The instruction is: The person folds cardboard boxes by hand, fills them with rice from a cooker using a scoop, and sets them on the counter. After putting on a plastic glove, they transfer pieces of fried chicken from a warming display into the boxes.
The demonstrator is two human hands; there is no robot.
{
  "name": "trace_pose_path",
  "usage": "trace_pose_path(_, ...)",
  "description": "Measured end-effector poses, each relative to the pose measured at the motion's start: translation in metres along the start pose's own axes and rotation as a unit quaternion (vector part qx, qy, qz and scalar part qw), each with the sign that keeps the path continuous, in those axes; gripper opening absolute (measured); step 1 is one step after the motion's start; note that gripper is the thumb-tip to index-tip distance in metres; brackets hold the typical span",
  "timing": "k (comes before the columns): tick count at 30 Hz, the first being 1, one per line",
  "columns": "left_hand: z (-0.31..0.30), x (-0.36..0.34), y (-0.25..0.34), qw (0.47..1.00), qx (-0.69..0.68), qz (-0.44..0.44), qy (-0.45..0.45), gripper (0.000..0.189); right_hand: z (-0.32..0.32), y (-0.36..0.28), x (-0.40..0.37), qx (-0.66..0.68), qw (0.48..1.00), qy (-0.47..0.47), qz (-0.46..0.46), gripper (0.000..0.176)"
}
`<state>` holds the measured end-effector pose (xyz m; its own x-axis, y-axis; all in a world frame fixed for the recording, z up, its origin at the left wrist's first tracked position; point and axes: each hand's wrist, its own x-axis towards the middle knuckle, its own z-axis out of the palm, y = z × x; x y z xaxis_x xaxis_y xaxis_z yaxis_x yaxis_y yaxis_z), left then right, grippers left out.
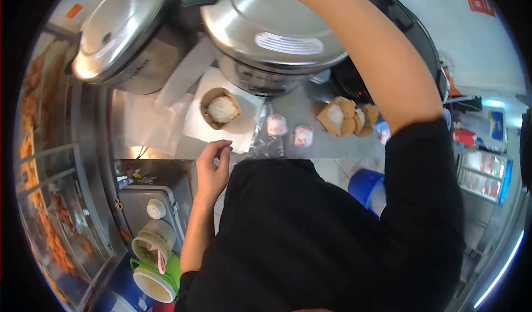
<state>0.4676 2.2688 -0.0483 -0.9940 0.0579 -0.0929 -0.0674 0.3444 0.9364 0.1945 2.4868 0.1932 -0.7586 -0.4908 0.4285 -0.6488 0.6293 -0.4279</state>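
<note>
My left hand (213,165) hovers at the front edge of the steel counter (299,109), fingers loosely curled with nothing in them. Just beyond it a brown paper box of white rice (221,109) sits open on a white paper sheet (244,129). My right arm (382,73) reaches up and across the lid of a big steel cooker (277,29). Its hand passes out of the picture at the top edge.
A second steel cooker (119,32) stands at the back left. Two small wrapped items (289,130) and several brown paper boxes (343,118) lie on the counter. A fried-food display case (39,201) lines the left; a blue bucket (366,187) and green-rimmed tubs (158,273) sit below.
</note>
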Motion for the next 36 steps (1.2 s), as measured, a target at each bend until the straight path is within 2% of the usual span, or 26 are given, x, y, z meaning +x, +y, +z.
trace_pose_path(1,0.011,0.004,0.007,0.999,-0.009,0.004,-0.046,0.015,-0.022,-0.031,-0.047,0.077,0.991,0.023,0.108,0.042)
trace_pose_path(2,0.024,0.009,0.013,0.996,-0.017,0.012,-0.090,0.015,-0.053,-0.055,-0.097,0.150,0.964,0.052,0.212,0.045)
trace_pose_path(3,0.039,0.013,0.018,0.994,-0.033,0.002,-0.105,0.015,-0.077,-0.046,-0.156,0.326,0.932,0.025,0.159,0.045)
trace_pose_path(4,0.055,0.016,0.019,0.991,-0.046,0.002,-0.124,0.016,-0.082,-0.039,-0.219,0.403,0.904,0.071,0.121,0.041)
trace_pose_path(5,0.069,0.019,0.026,0.985,-0.048,-0.021,-0.166,0.016,-0.081,-0.018,-0.289,0.391,0.895,0.148,0.154,0.039)
trace_pose_path(6,0.084,0.021,0.034,0.976,-0.047,-0.044,-0.206,0.016,-0.059,0.004,-0.356,0.266,0.870,0.300,0.288,0.037)
trace_pose_path(7,0.100,0.023,0.039,0.976,-0.044,-0.040,-0.208,0.016,-0.045,0.018,-0.422,0.179,0.774,0.336,0.505,0.030)
trace_pose_path(9,0.135,0.025,0.044,0.920,-0.016,-0.094,-0.381,0.018,-0.011,0.063,-0.544,0.070,0.703,0.336,0.623,0.038)
trace_pose_path(11,0.180,0.021,0.050,0.899,0.003,-0.065,-0.434,0.019,0.023,0.106,-0.609,0.053,0.676,0.285,0.678,0.055)
trace_pose_path(13,0.232,0.011,0.028,0.850,-0.037,-0.070,-0.521,0.023,0.049,0.160,-0.642,0.091,0.733,0.267,0.619,0.066)
trace_pose_path(14,0.258,0.005,0.019,0.852,-0.030,-0.076,-0.517,0.023,0.040,0.171,-0.630,0.102,0.732,0.265,0.619,0.066)
trace_pose_path(16,0.308,-0.007,0.012,0.841,0.052,-0.032,-0.538,0.042,0.011,0.179,-0.591,0.199,0.767,0.066,0.607,0.058)
trace_pose_path(17,0.332,-0.014,0.013,0.840,0.064,-0.040,-0.537,0.042,0.013,0.195,-0.601,0.213,0.764,0.068,0.606,0.058)
trace_pose_path(19,0.374,-0.027,0.019,0.891,0.085,-0.070,-0.440,0.084,0.022,0.217,-0.624,0.178,0.756,0.006,0.630,0.049)
trace_pose_path(20,0.389,-0.030,0.022,0.889,0.092,-0.074,-0.442,0.084,0.018,0.214,-0.629,0.186,0.753,0.008,0.631,0.049)
trace_pose_path(22,0.413,-0.037,0.025,0.924,0.079,-0.051,-0.370,0.118,-0.004,0.196,-0.634,0.211,0.763,0.054,0.609,0.044)
trace_pose_path(23,0.419,-0.041,0.029,0.927,0.077,-0.059,-0.363,0.118,-0.017,0.186,-0.634,0.214,0.764,0.045,0.607,0.044)
trace_pose_path(25,0.423,-0.046,0.045,0.956,-0.080,-0.008,-0.283,0.122,-0.043,0.164,-0.631,0.273,0.738,0.000,0.617,0.046)
trace_pose_path(26,0.420,-0.046,0.056,0.959,-0.078,-0.007,-0.274,0.122,-0.049,0.154,-0.630,0.275,0.743,-0.004,0.610,0.046)
trace_pose_path(28,0.402,-0.048,0.082,0.937,-0.127,0.086,-0.315,0.127,-0.057,0.135,-0.630,0.328,0.795,0.024,0.510,0.049)
trace_pose_path(29,0.386,-0.052,0.093,0.919,-0.103,0.002,-0.380,0.130,-0.061,0.128,-0.628,0.333,0.798,0.021,0.502,0.049)
trace_pose_path(30,0.375,-0.060,0.099,0.923,-0.099,0.003,-0.371,0.130,-0.066,0.122,-0.626,0.355,0.823,-0.004,0.443,0.051)
trace_pose_path(33,0.345,-0.081,0.119,0.954,-0.173,-0.001,-0.244,0.110,-0.088,0.099,-0.597,0.415,0.846,-0.065,0.330,0.053)
trace_pose_path(34,0.335,-0.087,0.121,0.958,-0.170,0.002,-0.231,0.110,-0.090,0.091,-0.586,0.451,0.839,-0.093,0.290,0.053)
trace_pose_path(35,0.325,-0.093,0.122,0.963,-0.166,0.035,-0.208,0.111,-0.084,0.087,-0.581,0.521,0.800,-0.106,0.279,0.065)
trace_pose_path(36,0.317,-0.098,0.124,0.967,-0.160,0.066,-0.186,0.111,-0.078,0.084,-0.577,0.523,0.800,-0.113,0.270,0.065)
